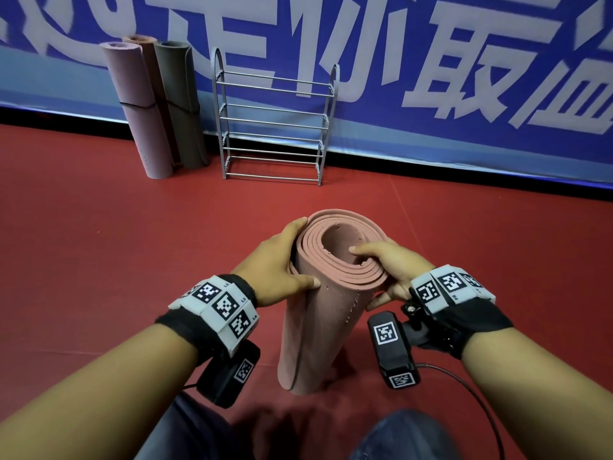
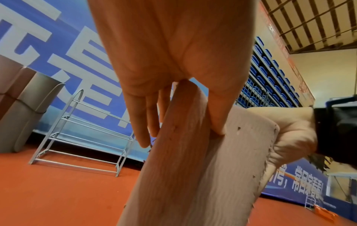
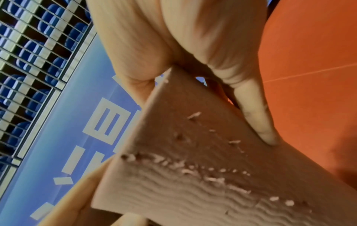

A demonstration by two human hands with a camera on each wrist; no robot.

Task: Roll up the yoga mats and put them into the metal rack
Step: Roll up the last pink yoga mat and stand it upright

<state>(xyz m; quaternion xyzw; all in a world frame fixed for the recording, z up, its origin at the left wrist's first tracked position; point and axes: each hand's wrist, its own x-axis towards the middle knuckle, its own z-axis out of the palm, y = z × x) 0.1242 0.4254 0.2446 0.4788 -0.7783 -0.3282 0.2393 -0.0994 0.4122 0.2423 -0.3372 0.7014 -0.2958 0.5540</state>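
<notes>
Head view: forearms low in frame, pink rolled mat (image 1: 318, 313) upright on red floor (image 1: 99, 227) between both hands. Left hand (image 1: 275, 263) wrapped round its upper side; right hand (image 1: 391, 270) hooked over the coiled rim. Metal rack (image 1: 273, 121) well beyond.

Left wrist: thumb and fingers (image 2: 141, 122) clasping the roll.

Right wrist: blurred, fingers (image 3: 257, 116) pinching the mat's edge.
</notes>
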